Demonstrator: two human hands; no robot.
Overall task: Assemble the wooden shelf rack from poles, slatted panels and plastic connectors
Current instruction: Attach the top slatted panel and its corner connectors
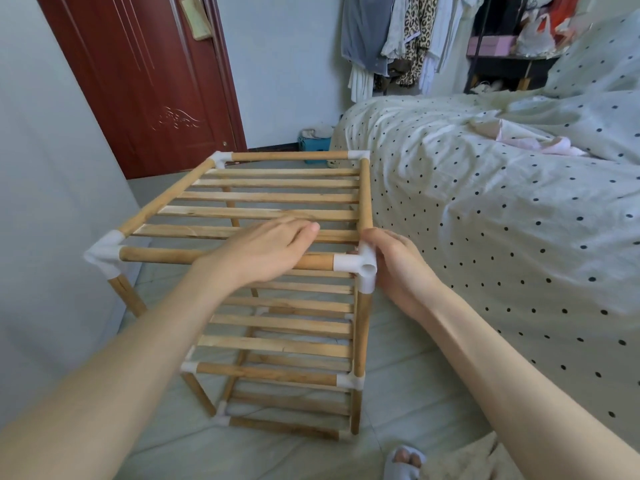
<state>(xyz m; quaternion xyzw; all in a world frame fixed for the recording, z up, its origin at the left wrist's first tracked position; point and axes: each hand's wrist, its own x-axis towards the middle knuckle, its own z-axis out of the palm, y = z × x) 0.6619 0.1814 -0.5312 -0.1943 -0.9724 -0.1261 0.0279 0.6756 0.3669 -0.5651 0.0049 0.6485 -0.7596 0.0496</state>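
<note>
Nearly built: three tiers of the rack (277, 341) stand; left hand (266, 251) laid flat on the front pole (166, 255), right hand (391, 261) gripped round the near-right corner connector (360, 266), seemingly being seated.

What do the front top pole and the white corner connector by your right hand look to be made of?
Front top pole: apparently unfinished wood, matte tan with grain and darker marks. Corner connector: likely moulded plastic, smooth uniform white with a hollow round socket.

One head-worn wide-angle view – looking forward and down from close above the wooden rack (277, 271), both forearms reaching in – bed (502, 209) at right
</note>
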